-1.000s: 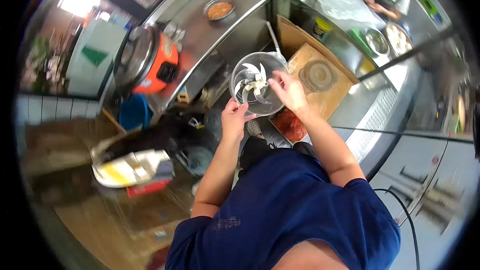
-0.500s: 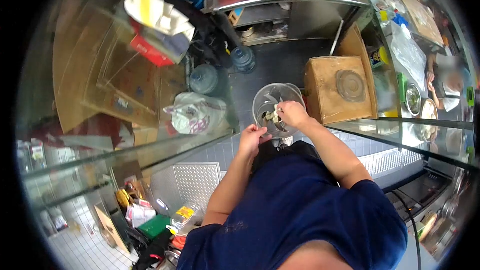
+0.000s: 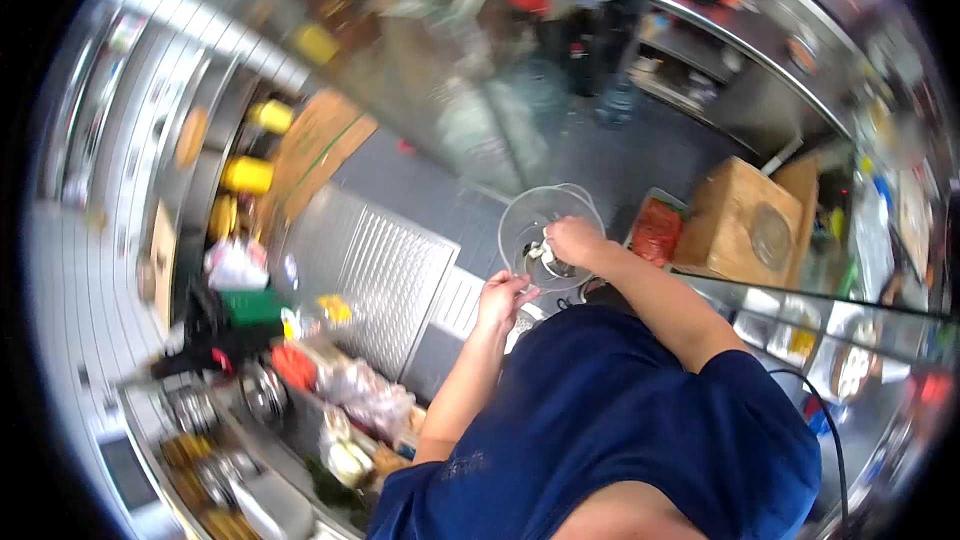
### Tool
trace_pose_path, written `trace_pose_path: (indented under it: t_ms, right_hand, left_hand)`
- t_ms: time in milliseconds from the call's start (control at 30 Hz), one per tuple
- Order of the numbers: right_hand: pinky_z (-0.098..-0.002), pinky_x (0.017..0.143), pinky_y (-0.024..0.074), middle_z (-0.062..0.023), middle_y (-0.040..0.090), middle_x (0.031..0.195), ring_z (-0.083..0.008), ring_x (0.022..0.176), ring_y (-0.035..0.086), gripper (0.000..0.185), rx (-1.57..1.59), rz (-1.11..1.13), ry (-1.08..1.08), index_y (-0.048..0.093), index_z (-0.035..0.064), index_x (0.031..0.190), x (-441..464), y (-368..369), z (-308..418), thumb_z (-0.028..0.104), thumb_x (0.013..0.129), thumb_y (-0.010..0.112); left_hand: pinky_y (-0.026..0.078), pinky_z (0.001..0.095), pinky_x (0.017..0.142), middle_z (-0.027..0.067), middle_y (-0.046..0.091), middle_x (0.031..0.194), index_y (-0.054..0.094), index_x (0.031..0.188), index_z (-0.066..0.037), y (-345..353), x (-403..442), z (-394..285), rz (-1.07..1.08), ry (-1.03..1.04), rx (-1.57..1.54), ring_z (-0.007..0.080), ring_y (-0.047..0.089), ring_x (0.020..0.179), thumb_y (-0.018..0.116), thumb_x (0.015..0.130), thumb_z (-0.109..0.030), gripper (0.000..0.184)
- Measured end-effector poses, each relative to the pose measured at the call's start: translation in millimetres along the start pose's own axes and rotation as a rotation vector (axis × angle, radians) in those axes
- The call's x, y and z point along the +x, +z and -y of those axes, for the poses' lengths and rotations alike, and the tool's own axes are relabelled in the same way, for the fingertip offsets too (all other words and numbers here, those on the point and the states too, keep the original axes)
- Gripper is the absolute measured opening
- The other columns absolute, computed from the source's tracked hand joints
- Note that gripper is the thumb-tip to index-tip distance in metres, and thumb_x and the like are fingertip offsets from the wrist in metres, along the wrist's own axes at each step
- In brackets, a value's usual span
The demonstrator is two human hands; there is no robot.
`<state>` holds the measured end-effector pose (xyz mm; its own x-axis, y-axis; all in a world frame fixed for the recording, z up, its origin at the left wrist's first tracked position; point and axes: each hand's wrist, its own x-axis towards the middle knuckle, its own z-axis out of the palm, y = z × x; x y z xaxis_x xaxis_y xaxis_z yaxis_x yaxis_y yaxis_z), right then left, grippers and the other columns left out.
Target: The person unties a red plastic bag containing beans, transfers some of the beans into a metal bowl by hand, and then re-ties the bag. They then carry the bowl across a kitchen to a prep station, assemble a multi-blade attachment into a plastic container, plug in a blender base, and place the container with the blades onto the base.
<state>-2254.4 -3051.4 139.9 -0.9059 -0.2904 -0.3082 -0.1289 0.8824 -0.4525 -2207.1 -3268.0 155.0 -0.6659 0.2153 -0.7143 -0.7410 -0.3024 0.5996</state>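
A clear plastic container (image 3: 515,225), round and open at the top, stands in front of my body. Its near left rim is pinched between the thumb and fingers of my left hand (image 3: 505,300). My right hand (image 3: 575,242) reaches over the opening with its fingers curled down inside. Small white pieces (image 3: 540,252) show at those fingertips and below them; their kind is too small to tell. Something dark lies at the container's bottom, partly hidden by my right hand.
Right of the container are a red package (image 3: 657,230) and a cardboard box (image 3: 738,220) with a round clear lid on it. A glass panel edge (image 3: 800,295) runs close by my right arm. A ridged metal plate (image 3: 395,270) lies on the left, near shelves with yellow containers (image 3: 248,176).
The view has swung round, bringing more of the left side into sight. My right hand sits a little lower over the container, still with white pieces at its fingertips. My left hand stays at the rim.
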Motion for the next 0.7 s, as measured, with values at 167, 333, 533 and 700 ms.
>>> trace_pose_path:
  t_ms: [167,333,533,700]
  right_hand:
    - [-0.0503,0.083,0.0537,-0.0219,0.071,0.09,-0.0397,0.089,0.069,0.02,0.031,-0.04,-0.172,0.073,0.0038,0.092,36,6,133,0.02,0.088,0.061]
    - [-0.0497,0.081,0.0537,-0.0229,0.07,0.088,-0.0406,0.088,0.068,0.022,0.056,-0.078,-0.368,0.07,0.0023,0.096,87,36,229,0.022,0.087,0.064]
    - [-0.0482,0.082,0.054,-0.0239,0.069,0.097,-0.0416,0.09,0.067,0.035,0.15,-0.128,-0.536,0.063,0.0017,0.116,129,57,331,0.02,0.086,0.068]
    - [-0.0479,0.08,0.0546,-0.0197,0.067,0.095,-0.04,0.087,0.067,0.03,0.156,-0.067,-0.676,0.066,0.0064,0.114,201,80,391,0.019,0.088,0.066]
  left_hand:
    - [0.065,0.0423,0.078,0.0114,0.064,0.089,0.053,0.075,-0.004,-106,-50,-22,-0.107,0.129,-0.167,0.0216,0.067,0.082,0.064,0.089,0.006,0.021]
    - [0.063,0.044,0.083,0.0104,0.064,0.089,0.056,0.078,-0.004,-181,-93,-54,-0.217,0.274,-0.276,0.0229,0.067,0.082,0.065,0.09,0.004,0.017]
    - [0.062,0.0436,0.084,0.0103,0.066,0.091,0.058,0.08,-0.005,-272,-110,-70,-0.358,0.347,-0.446,0.0218,0.067,0.086,0.063,0.091,0.004,0.015]
    - [0.058,0.0426,0.086,0.0112,0.068,0.099,0.062,0.1,-0.001,-340,-97,-94,-0.469,0.36,-0.506,0.0247,0.069,0.094,0.061,0.094,-0.003,0.007]
